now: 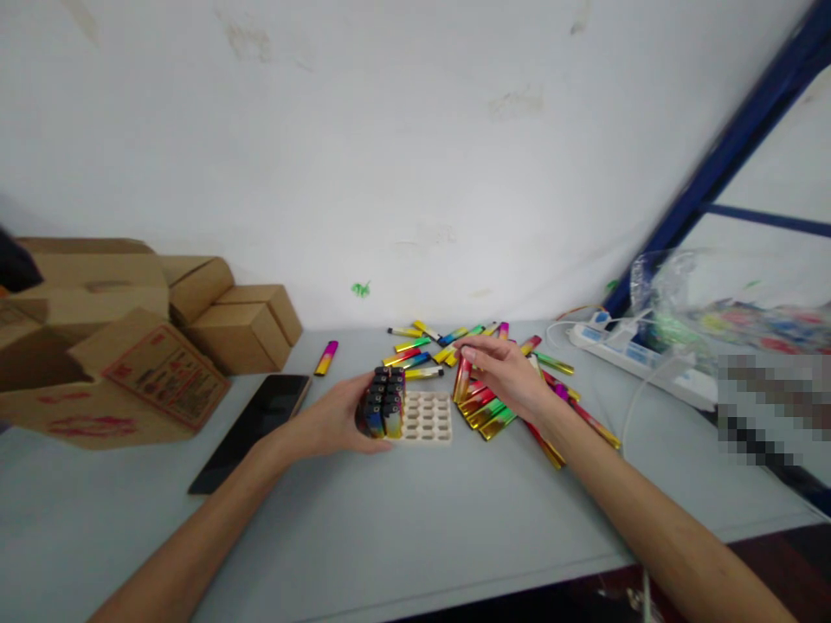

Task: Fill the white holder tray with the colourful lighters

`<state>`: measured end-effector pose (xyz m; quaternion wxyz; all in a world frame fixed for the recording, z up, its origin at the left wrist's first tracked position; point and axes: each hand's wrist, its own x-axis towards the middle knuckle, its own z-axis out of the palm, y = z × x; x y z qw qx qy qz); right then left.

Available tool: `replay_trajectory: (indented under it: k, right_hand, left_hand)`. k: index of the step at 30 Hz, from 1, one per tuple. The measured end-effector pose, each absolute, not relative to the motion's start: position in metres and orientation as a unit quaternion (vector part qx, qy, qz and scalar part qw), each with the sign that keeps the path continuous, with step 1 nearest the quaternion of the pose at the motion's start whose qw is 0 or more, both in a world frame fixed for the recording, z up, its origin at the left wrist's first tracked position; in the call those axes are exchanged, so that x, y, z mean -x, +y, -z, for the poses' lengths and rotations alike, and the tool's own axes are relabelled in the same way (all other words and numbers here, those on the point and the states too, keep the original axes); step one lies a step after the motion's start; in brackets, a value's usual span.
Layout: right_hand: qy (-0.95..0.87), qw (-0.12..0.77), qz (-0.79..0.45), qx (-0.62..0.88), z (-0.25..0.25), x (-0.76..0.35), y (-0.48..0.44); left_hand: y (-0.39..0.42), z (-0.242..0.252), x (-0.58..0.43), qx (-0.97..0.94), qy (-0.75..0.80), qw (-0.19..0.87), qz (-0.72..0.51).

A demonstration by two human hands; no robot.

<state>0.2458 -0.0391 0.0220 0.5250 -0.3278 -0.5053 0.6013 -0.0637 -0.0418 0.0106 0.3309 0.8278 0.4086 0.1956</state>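
Note:
A cream tray (428, 421) with rows of oval slots lies on the grey table. Several lighters with black tops (385, 400) stand upright in its left end. My left hand (334, 418) wraps round that left end and the standing lighters. My right hand (503, 374) is pinched on one red-and-gold lighter (461, 378), held upright just right of the tray. A loose pile of rainbow-coloured lighters (493, 407) lies under and behind my right hand.
A black phone (256, 424) lies left of the tray. Cardboard boxes (130, 346) are stacked at the left. One stray pink-yellow lighter (325, 357) lies near them. A white power strip (640, 355) with cables and a clear plastic bag (714, 303) sit at the right.

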Motion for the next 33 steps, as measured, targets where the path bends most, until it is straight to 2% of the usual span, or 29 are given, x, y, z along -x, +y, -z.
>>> replay_trajectory:
  k: [5,11,14,18,20,33]
  right_hand:
    - [-0.484,0.505,-0.657,0.282,-0.033,-0.237,-0.054]
    - [-0.554,0.487,-0.598,0.314,-0.035,-0.233,-0.060]
    - [-0.601,0.479,-0.526,0.365,-0.031,-0.234,-0.059]
    - [-0.678,0.468,-0.355,0.442,-0.026,-0.233,-0.060]
    - [-0.696,0.454,-0.320,0.456,-0.024,-0.232,-0.061]
    - [-0.667,0.465,-0.347,0.467,-0.019,-0.232,-0.058]
  left_hand:
    - [-0.045,-0.016,0.062,-0.822,0.422,0.336,-0.181]
    - [-0.044,-0.017,0.060,-0.822,0.420,0.341,-0.177]
    - [-0.044,-0.017,0.060,-0.824,0.418,0.338,-0.181]
    - [-0.045,-0.015,0.061,-0.823,0.416,0.339,-0.186]
    - [-0.045,-0.014,0.062,-0.822,0.411,0.344,-0.191]
    - [-0.044,-0.014,0.061,-0.821,0.405,0.348,-0.200]
